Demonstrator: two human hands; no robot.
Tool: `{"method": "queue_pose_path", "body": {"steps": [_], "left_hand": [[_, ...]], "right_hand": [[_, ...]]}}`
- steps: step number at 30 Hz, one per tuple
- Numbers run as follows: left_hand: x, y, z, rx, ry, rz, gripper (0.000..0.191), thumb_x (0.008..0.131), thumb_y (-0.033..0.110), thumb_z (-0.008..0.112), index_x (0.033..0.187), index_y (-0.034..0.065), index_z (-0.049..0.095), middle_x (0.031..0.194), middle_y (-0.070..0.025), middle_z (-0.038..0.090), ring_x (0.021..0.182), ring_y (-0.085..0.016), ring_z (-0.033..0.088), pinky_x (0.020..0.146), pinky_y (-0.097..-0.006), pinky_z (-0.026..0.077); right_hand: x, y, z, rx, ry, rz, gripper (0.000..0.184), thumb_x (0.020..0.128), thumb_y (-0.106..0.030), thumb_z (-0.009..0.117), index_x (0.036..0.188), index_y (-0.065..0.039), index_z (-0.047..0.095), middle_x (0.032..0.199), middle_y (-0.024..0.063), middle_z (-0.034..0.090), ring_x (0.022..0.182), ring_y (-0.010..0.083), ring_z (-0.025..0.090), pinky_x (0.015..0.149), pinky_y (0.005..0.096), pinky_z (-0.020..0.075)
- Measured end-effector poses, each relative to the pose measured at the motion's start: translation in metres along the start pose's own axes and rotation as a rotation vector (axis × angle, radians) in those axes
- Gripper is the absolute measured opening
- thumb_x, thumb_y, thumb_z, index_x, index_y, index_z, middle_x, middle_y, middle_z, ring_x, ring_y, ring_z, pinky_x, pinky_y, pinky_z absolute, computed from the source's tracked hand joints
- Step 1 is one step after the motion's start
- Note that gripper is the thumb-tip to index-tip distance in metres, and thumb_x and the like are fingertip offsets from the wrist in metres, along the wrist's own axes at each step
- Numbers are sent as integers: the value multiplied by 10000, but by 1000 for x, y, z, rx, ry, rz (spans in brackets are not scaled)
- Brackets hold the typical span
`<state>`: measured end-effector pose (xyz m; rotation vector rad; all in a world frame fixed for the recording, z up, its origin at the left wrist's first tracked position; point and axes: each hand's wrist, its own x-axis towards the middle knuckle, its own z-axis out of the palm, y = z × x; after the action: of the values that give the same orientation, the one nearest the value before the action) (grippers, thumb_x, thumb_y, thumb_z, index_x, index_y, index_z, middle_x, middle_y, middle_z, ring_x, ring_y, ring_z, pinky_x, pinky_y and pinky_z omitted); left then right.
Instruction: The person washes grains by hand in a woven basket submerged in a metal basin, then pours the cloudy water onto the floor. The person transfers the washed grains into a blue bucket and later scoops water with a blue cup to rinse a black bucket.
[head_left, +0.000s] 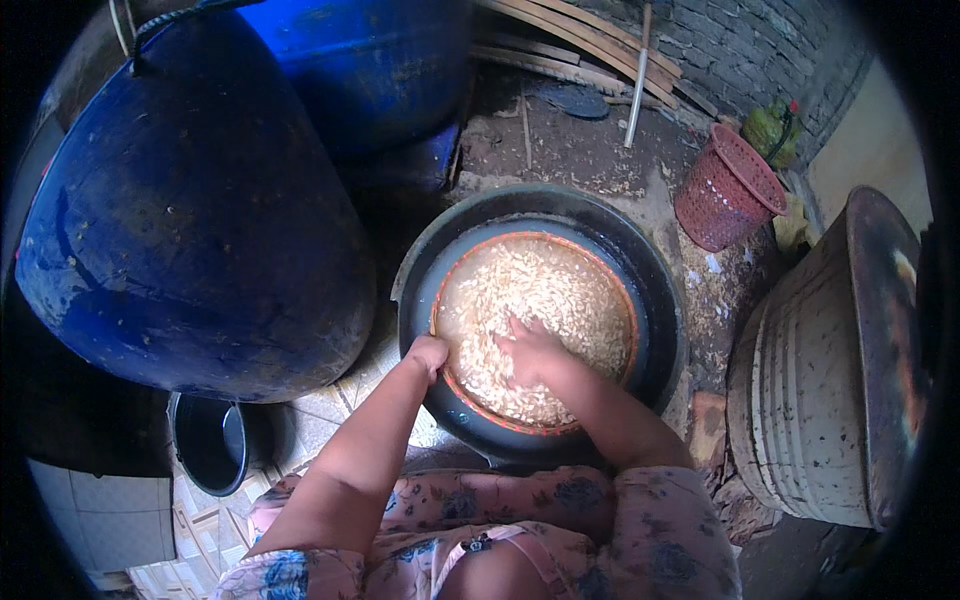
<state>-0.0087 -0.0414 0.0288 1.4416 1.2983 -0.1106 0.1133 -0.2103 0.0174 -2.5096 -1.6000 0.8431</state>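
Observation:
A round basket (634, 330) with an orange-red bound rim sits inside a wide black basin (667, 375) that holds cloudy water. Many pale split beans or grains (540, 270) fill the basket under and at the water's surface. At the basket's left edge, my left hand (429, 355) grips the rim, its fingers partly hidden. My right hand (531, 354) reaches into the pale pieces near the middle, fingers spread and partly under water. Whether any pieces lie in its palm is hidden.
A large blue plastic barrel (202, 217) leans close on the left, above a black bucket (210, 442). Another blue drum (360, 67) stands behind. To the right are a red perforated basket (724, 191) and a large metal pot (802, 375). Wood strips (585, 37) lie by the brick wall.

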Motion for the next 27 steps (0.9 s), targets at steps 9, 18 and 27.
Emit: {"method": "queue_pose_path", "body": {"steps": [9, 18, 27], "left_hand": [[-15, 8, 2, -52, -26, 24, 342, 685, 85, 518, 1017, 3, 510, 791, -111, 545, 663, -214, 500, 537, -365, 391], [-5, 6, -1, 85, -61, -19, 353, 730, 92, 517, 1066, -13, 521, 862, -112, 580, 716, -220, 543, 605, -365, 432], [-7, 1, 4, -33, -43, 25, 409, 751, 67, 530, 1149, -21, 501, 977, -145, 599, 820, -228, 573, 701, -353, 461]], "right_hand": [[9, 88, -16, 122, 132, 293, 637, 613, -243, 719, 1198, -112, 505, 1258, 235, 424, 1136, 370, 455, 912, 409, 420], [4, 1, 6, -21, 156, -113, 676, 606, -329, 720, 1221, -136, 517, 1326, 222, 363, 1225, 336, 361, 1006, 407, 321], [31, 72, -28, 142, 84, 337, 593, 637, -156, 698, 1193, -72, 509, 1235, 210, 465, 1145, 348, 452, 958, 444, 367]]}}
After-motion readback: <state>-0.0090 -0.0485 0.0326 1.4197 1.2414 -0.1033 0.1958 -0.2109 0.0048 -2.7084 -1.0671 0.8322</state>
